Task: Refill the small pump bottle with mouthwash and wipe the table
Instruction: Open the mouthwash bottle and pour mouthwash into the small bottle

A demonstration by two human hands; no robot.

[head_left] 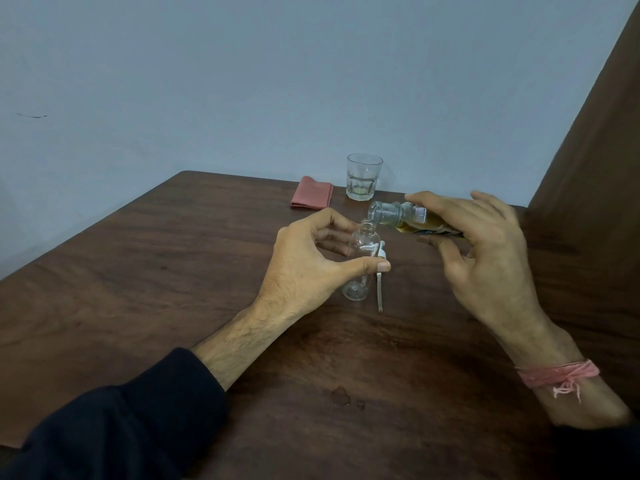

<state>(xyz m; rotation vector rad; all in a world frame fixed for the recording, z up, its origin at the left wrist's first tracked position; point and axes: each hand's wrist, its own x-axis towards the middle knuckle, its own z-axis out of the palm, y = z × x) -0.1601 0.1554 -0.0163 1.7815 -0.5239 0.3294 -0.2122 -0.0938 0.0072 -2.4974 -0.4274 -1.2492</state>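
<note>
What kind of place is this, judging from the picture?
Probably a plain room at home, though I cannot be sure: a dark wooden table against a bare bluish wall, with a drinking glass and a folded cloth.

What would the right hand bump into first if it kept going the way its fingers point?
Probably the left hand. The right hand points leftward with the tilted mouthwash bottle, whose mouth already sits at the small bottle neck. Depth is hard to judge from this single view.
</note>
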